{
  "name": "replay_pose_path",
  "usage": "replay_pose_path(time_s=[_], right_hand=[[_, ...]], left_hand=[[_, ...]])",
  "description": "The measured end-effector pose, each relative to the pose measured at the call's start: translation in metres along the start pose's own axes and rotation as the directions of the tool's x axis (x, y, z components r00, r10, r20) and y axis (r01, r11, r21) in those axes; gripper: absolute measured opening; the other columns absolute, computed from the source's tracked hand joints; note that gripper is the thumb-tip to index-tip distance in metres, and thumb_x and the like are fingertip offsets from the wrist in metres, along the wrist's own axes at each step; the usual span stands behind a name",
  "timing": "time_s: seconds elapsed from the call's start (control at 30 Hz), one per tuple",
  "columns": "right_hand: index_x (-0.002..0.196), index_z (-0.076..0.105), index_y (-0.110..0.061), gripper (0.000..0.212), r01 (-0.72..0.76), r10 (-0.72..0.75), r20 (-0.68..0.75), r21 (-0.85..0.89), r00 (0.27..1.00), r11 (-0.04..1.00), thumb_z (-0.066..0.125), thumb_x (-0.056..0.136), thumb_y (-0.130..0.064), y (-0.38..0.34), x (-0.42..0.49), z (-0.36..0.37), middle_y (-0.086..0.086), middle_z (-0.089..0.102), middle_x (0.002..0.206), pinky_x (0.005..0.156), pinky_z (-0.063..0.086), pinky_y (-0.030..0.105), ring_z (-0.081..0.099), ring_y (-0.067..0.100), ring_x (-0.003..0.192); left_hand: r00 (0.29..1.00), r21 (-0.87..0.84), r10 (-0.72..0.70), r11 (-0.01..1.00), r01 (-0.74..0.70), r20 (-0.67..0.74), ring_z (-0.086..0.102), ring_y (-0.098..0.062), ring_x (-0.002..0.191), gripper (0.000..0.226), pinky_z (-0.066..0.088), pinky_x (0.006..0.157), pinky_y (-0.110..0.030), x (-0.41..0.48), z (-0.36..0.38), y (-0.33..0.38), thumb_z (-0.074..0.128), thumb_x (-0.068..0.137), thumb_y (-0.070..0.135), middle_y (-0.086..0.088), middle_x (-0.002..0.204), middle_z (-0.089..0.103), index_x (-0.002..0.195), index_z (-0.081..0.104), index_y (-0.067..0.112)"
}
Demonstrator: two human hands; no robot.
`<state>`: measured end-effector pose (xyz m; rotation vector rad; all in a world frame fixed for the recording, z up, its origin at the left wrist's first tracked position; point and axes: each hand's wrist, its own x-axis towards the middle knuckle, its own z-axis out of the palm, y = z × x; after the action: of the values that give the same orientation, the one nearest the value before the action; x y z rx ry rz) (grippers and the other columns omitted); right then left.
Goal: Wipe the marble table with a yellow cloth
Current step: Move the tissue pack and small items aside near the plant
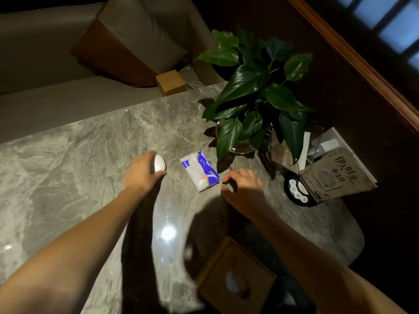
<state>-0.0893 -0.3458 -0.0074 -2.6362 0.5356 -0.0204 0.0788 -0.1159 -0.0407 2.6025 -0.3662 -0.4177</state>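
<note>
The grey marble table (74,159) fills the middle of the view. My left hand (141,172) is closed around a small white egg-shaped object (160,163) that rests on the marble. My right hand (243,185) hovers just right of a blue and white tissue packet (200,169), its fingers curled and pinching something small and dark that I cannot make out. No yellow cloth is in view.
A potted green plant (256,96) stands at the table's right. Beside it are a black round call button device (298,190) and a clear stand with a sign (335,173). A wooden tissue box (235,277) sits near me. A sofa with cushions (127,41) lies beyond.
</note>
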Motion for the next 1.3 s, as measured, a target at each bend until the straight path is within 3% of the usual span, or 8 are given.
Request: replay_pose_path(time_s=[0.13, 0.47, 0.67, 0.8, 1.0, 1.13, 1.23, 1.3], right_hand=[[0.086, 0.066, -0.027, 0.026, 0.002, -0.001, -0.014, 0.035, 1.0, 0.999, 0.049, 0.074, -0.044, 0.001, 0.009, 0.006, -0.006, 0.067, 0.093, 0.08, 0.049, 0.035, 0.06, 0.018, 0.093], [0.095, 0.067, -0.027, 0.025, -0.027, 0.027, 0.055, 0.004, 0.998, 1.0, 0.055, 0.081, -0.045, 0.007, 0.007, 0.006, -0.007, 0.068, 0.093, 0.083, 0.05, 0.035, 0.058, 0.011, 0.088], [0.097, 0.065, -0.02, 0.019, -0.013, -0.001, 0.106, 0.134, 0.994, 0.991, 0.059, 0.085, -0.033, 0.001, 0.0, -0.002, -0.001, 0.066, 0.097, 0.08, 0.048, 0.03, 0.058, 0.014, 0.09], [0.088, 0.064, -0.016, 0.027, -0.011, -0.005, 0.074, 0.216, 0.997, 0.976, 0.047, 0.077, -0.033, -0.016, -0.01, 0.001, 0.0, 0.063, 0.086, 0.074, 0.052, 0.038, 0.059, 0.019, 0.082], [0.104, 0.065, -0.016, 0.018, 0.08, -0.12, 0.142, 0.261, 0.983, 0.962, 0.059, 0.087, -0.021, -0.06, -0.026, -0.012, 0.002, 0.063, 0.111, 0.08, 0.051, 0.036, 0.061, 0.018, 0.094], [0.119, 0.062, -0.016, 0.036, 0.24, -0.279, 0.143, 0.241, 0.95, 0.941, 0.051, 0.087, -0.03, -0.098, -0.028, -0.01, 0.004, 0.059, 0.125, 0.091, 0.05, 0.043, 0.059, 0.023, 0.108], [0.144, 0.041, -0.018, 0.054, 0.416, -0.43, 0.111, 0.13, 0.896, 0.9, 0.045, 0.093, -0.034, -0.133, -0.022, -0.012, 0.01, 0.033, 0.154, 0.117, 0.021, 0.043, 0.027, 0.029, 0.143], [0.153, 0.02, -0.024, 0.059, 0.5, -0.505, 0.11, 0.067, 0.856, 0.863, 0.041, 0.099, -0.036, -0.16, -0.017, -0.014, 0.004, 0.009, 0.163, 0.119, 0.003, 0.044, 0.003, 0.026, 0.15]], left_hand=[[0.999, -0.018, -0.021, 1.0, 0.021, 0.033, 0.047, -0.036, 0.124, 0.066, 0.041, 0.101, -0.045, 0.048, -0.005, 0.021, 0.074, 0.079, 0.024, -0.015, 0.137, 0.05, 0.136, 0.044, 0.01], [0.992, -0.05, 0.055, 0.998, -0.049, 0.113, 0.049, -0.034, 0.121, 0.062, 0.042, 0.097, -0.041, 0.088, 0.017, 0.082, 0.075, 0.078, 0.023, -0.015, 0.134, 0.05, 0.132, 0.047, 0.011], [0.992, -0.32, 0.022, 0.947, 0.019, 0.124, 0.045, -0.035, 0.125, 0.052, 0.036, 0.101, -0.037, 0.066, 0.017, 0.082, 0.056, 0.092, 0.017, -0.02, 0.139, 0.046, 0.14, 0.037, 0.004], [0.994, -0.4, -0.002, 0.916, 0.045, 0.11, 0.028, -0.028, 0.142, 0.062, 0.023, 0.114, -0.036, 0.02, 0.009, 0.063, 0.046, 0.098, 0.026, -0.013, 0.156, 0.025, 0.149, 0.018, 0.007], [0.987, -0.059, 0.161, 0.985, -0.161, -0.018, 0.016, -0.03, 0.146, 0.067, 0.014, 0.117, -0.045, -0.052, -0.03, 0.031, 0.046, 0.097, 0.032, -0.012, 0.158, 0.016, 0.15, 0.014, 0.009], [0.983, 0.167, 0.155, 0.976, -0.137, -0.102, -0.004, -0.023, 0.148, 0.071, 0.0, 0.117, -0.045, -0.097, -0.069, 0.01, 0.04, 0.097, 0.042, -0.002, 0.161, -0.002, 0.152, 0.001, 0.02], [0.974, 0.253, 0.128, 0.964, -0.078, -0.189, -0.01, -0.024, 0.147, 0.072, -0.003, 0.117, -0.045, -0.129, -0.103, -0.006, 0.037, 0.097, 0.044, -0.003, 0.16, -0.008, 0.152, -0.003, 0.019], [0.965, 0.301, 0.094, 0.954, -0.017, -0.243, -0.012, -0.023, 0.147, 0.072, -0.005, 0.117, -0.045, -0.144, -0.121, -0.021, 0.036, 0.097, 0.045, -0.003, 0.16, -0.01, 0.151, -0.005, 0.02]])
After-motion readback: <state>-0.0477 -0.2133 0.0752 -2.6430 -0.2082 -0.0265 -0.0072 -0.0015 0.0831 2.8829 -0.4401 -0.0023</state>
